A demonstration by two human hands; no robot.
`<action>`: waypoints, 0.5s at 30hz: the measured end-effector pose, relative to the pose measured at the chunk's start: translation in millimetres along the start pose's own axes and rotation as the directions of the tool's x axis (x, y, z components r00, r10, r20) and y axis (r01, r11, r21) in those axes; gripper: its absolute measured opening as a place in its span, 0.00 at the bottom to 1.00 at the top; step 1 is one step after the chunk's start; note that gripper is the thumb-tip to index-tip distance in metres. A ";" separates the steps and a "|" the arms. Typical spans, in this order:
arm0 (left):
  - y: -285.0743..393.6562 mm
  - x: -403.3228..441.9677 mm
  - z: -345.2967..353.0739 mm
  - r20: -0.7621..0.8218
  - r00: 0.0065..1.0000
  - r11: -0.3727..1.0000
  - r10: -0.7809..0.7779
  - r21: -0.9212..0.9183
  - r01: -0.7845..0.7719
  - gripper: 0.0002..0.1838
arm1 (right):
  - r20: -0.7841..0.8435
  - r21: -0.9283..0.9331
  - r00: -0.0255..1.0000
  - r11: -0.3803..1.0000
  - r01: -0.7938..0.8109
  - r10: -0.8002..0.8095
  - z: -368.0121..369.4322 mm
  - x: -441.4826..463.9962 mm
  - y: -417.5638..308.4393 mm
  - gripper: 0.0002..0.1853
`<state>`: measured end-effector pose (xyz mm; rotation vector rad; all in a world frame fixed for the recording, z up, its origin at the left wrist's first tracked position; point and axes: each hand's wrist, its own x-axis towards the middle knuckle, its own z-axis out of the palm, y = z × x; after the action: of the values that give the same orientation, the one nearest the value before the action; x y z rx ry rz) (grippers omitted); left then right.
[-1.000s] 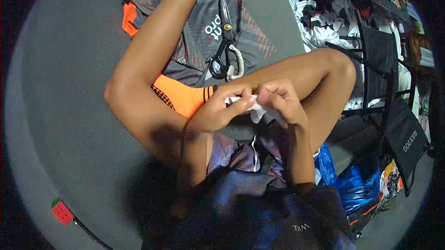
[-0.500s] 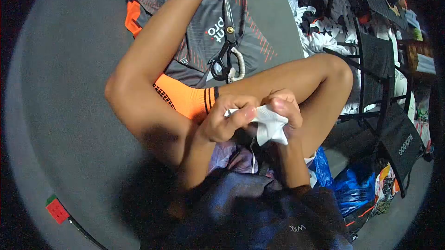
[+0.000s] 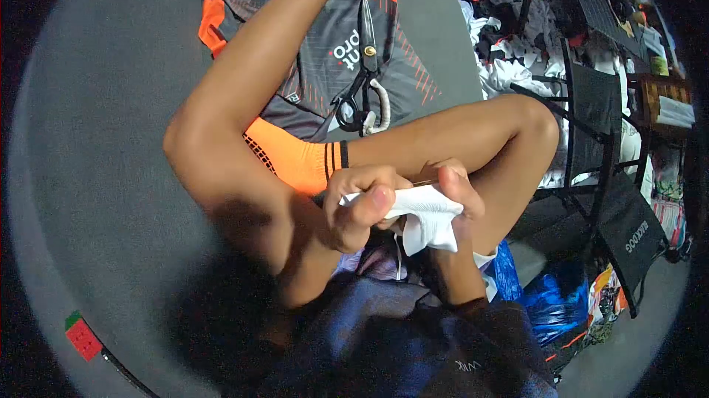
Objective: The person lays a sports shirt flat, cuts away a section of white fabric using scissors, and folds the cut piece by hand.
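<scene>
A small piece of white cloth (image 3: 430, 224) is stretched between my two hands, above my lap. My left hand (image 3: 362, 206) is closed around its left end, the thumb pressed on top. My right hand (image 3: 459, 195) grips the other end with thumb and fingers, and a fold of the cloth hangs down beside it. Beyond my hands, large black-handled scissors (image 3: 366, 66) lie on a dark grey and orange sports jersey (image 3: 317, 51). White wrapping covers part of one scissor handle. My bent legs and orange socks (image 3: 295, 154) frame the jersey.
Piled white and dark fabric (image 3: 509, 51) lies at the upper right. A black folding chair (image 3: 628, 232) stands on the right, near a blue plastic bag (image 3: 554, 302). A red block on a black cord (image 3: 83, 339) rests on the grey floor (image 3: 96, 139) at lower left.
My hands have moved a little apart, and the white cloth between them is stretched wider. Both hands keep their hold, and the camera view has shifted slightly.
</scene>
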<state>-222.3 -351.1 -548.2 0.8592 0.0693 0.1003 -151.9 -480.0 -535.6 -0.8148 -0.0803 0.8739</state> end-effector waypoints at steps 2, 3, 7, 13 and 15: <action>7.6 1.5 4.0 0.035 0.995 0.978 -0.093 -0.186 0.098 0.20 | 0.013 0.050 1.000 0.998 -0.023 0.023 4.4 -2.0 0.5 0.13; 8.6 0.7 4.8 0.042 0.995 0.978 -0.085 -0.188 0.092 0.20 | -0.007 0.163 1.000 0.987 -0.017 0.018 4.0 -4.9 3.7 0.13; 8.3 -0.1 5.5 0.060 0.995 0.954 -0.079 -0.284 0.093 0.21 | -0.008 0.235 1.000 0.972 -0.004 0.006 3.0 -12.6 8.1 0.15; -14.4 13.6 -32.6 0.054 0.991 0.988 0.123 -0.096 -0.118 0.17 | -0.005 -0.203 0.993 0.973 0.112 -0.116 -17.4 8.0 18.1 0.24; -15.8 16.8 -36.4 0.044 0.983 0.976 0.175 0.120 -0.180 0.17 | -0.124 -0.309 0.990 0.951 0.019 -0.060 -15.7 13.7 12.7 0.25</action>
<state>-208.4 -332.1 -584.3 0.9896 -0.0334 0.2513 -145.2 -475.1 -558.6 -1.1576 -0.1176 0.7771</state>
